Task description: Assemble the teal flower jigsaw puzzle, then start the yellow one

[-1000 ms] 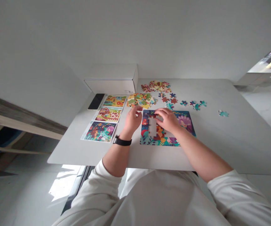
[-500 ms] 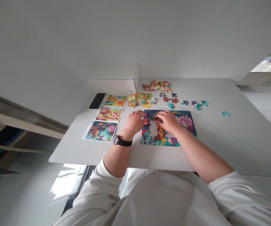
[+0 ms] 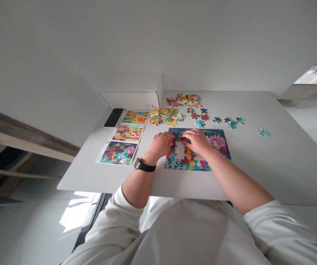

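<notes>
A partly assembled jigsaw puzzle [image 3: 219, 143] with a dark blue border lies flat near the table's front edge. An open gap shows pale backing in its left half. My left hand [image 3: 162, 142], with a black watch at the wrist, has its bent fingers closed over the puzzle's upper left edge. Across from it, my right hand [image 3: 197, 142] pinches a small reddish-brown puzzle piece [image 3: 185, 140] at the top of the gap. The fingers cover most of that piece. Loose blue, brown and teal puzzle pieces [image 3: 204, 117] lie just beyond the puzzle.
Three printed picture sheets [image 3: 120, 153] lie to the left, beside a black phone [image 3: 113, 117]. A white box [image 3: 131, 98] stands behind them. Piles of yellowish pieces [image 3: 164, 117] and mixed pieces [image 3: 184, 99] lie at the back. One teal piece [image 3: 264, 132] sits far right.
My left hand has shifted slightly right and down along the puzzle's left edge, its fingers reaching a bit further in. My right hand stays nearly in place at the gap's top.
</notes>
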A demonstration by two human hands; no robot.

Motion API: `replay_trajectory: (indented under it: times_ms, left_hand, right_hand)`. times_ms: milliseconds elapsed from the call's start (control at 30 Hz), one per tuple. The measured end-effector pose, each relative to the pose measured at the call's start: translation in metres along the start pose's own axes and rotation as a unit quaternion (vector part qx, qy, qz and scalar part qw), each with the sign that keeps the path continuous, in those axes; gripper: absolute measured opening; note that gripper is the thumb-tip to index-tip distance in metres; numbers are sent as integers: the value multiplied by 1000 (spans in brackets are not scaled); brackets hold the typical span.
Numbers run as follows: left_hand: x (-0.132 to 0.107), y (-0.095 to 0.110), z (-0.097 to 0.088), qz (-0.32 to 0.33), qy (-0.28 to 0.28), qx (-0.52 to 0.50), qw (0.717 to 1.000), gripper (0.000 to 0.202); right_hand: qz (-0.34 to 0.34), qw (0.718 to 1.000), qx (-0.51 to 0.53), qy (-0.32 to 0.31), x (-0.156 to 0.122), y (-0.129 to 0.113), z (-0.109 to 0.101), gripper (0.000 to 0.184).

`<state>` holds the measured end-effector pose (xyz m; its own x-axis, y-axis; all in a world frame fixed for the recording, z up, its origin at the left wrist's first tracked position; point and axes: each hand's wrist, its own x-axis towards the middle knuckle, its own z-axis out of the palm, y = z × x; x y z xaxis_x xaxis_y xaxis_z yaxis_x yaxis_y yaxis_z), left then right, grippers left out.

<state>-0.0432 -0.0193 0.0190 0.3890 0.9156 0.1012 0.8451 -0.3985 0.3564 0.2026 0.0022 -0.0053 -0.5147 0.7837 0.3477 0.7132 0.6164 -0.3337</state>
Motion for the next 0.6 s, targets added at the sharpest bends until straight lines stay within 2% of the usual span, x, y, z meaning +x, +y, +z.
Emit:
replay_trajectory:
  times_ms: [433, 600]
  left_hand:
    - [0, -2, 5, -10, 3, -3, 1000, 40]
    - [0, -2, 4, -6, 5, -14, 1000, 43]
  right_hand:
    - [-3, 1000, -18, -9, -1, 0, 3, 21]
    - [-3, 1000, -19, 2, -1, -2, -1, 23]
